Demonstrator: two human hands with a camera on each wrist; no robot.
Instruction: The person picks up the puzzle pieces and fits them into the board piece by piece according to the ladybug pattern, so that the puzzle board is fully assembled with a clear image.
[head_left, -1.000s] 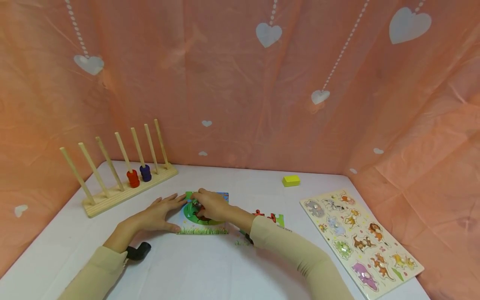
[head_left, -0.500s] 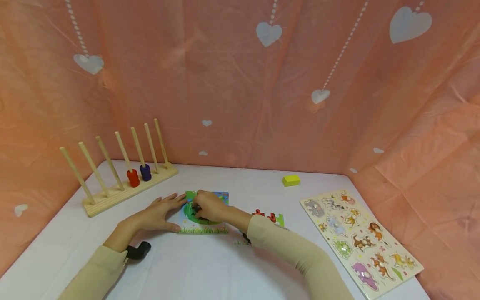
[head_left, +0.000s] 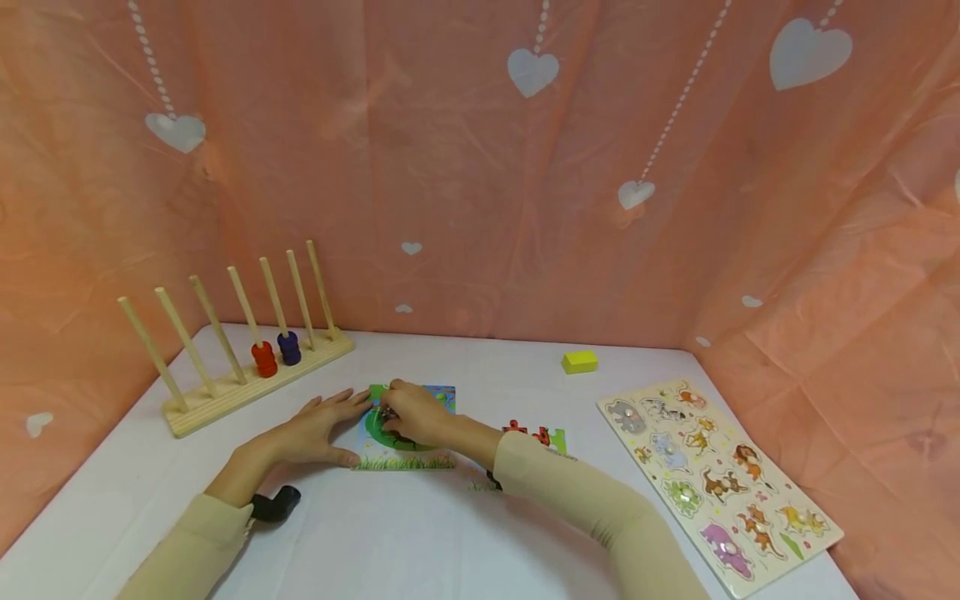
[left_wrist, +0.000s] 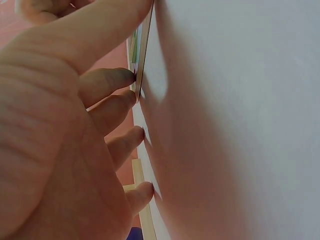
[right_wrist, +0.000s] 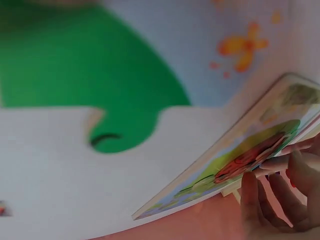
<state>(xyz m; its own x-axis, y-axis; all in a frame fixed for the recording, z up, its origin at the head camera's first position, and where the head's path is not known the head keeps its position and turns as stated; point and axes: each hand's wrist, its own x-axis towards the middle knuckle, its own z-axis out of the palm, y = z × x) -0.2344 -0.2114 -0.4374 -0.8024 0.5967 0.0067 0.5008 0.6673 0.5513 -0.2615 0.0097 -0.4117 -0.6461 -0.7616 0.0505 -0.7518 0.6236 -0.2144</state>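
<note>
One ladybug picture puzzle [head_left: 408,459], flat on the white tabletop [head_left: 420,542]. One left hand [head_left: 311,433]: fingers straight, spread apart, some touching the puzzle's left edge. One right hand [head_left: 418,417]: fingers bent over the puzzle's picture; cannot tell whether they pinch a piece. Several loose puzzle pieces [head_left: 557,441], near the right sleeve [head_left: 555,479]. One yellow block [head_left: 580,362], well apart.
</note>
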